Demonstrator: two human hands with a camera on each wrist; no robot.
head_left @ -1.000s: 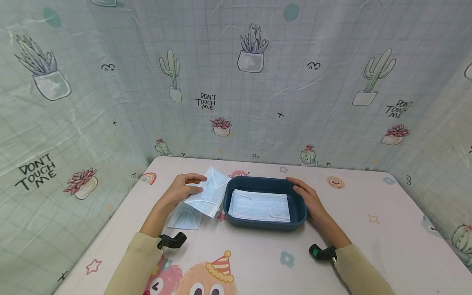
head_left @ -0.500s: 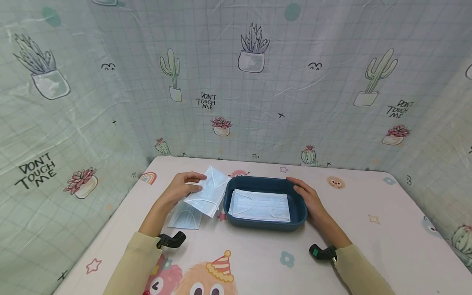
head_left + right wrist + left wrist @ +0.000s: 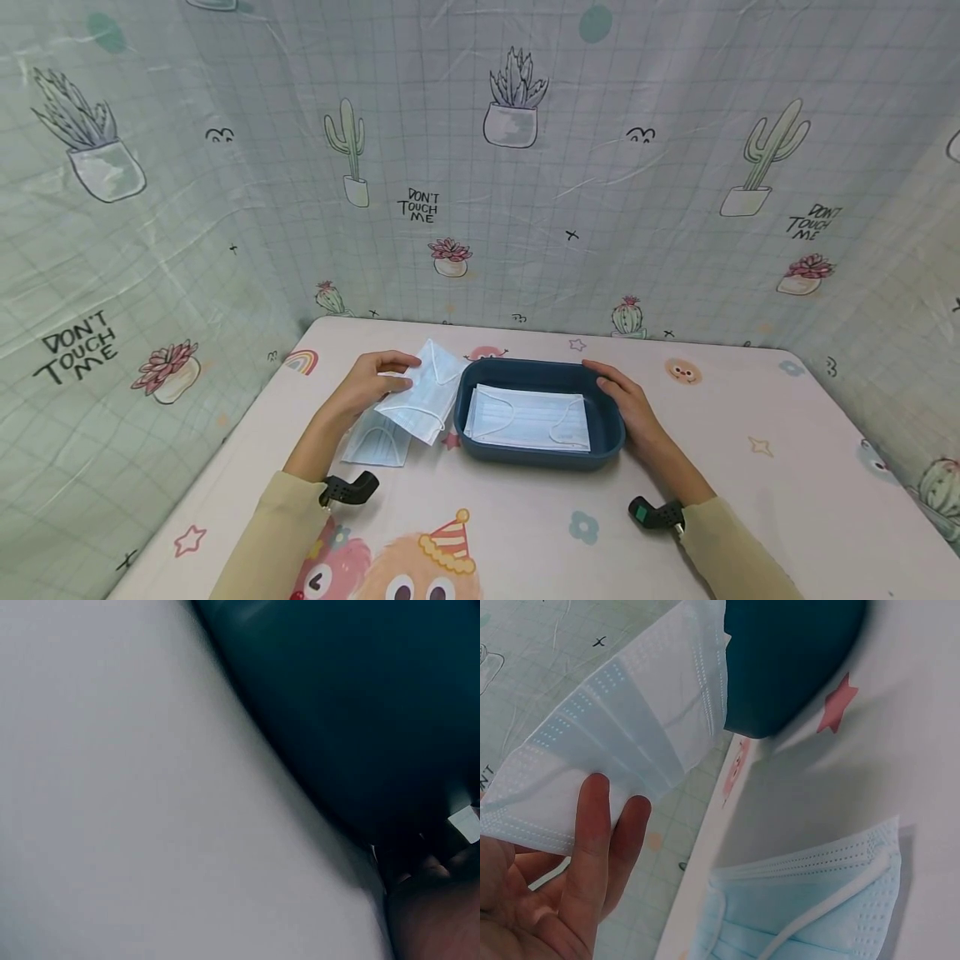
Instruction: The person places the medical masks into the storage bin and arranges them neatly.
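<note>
My left hand (image 3: 372, 385) pinches a pale blue pleated face mask (image 3: 430, 392), held tilted at the left side of a dark blue plastic tray (image 3: 536, 458). In the left wrist view the mask (image 3: 622, 727) fans out above the fingers. Beneath it, partly covered, another face mask (image 3: 377, 442) lies on the table. Inside the tray, a face mask (image 3: 528, 419) lies flat, its ear loops on top. My right hand (image 3: 630, 404) holds the tray's right end, its upper digits over the rim; the right wrist view shows the tray wall (image 3: 360, 697) but the fingers are dark there.
The white table (image 3: 750, 483) carries printed cartoon figures and stars. Behind and at both sides hangs a patterned curtain (image 3: 570, 192). A black camera mount (image 3: 350, 488) is on the left wrist, and another camera mount (image 3: 655, 513) on the right.
</note>
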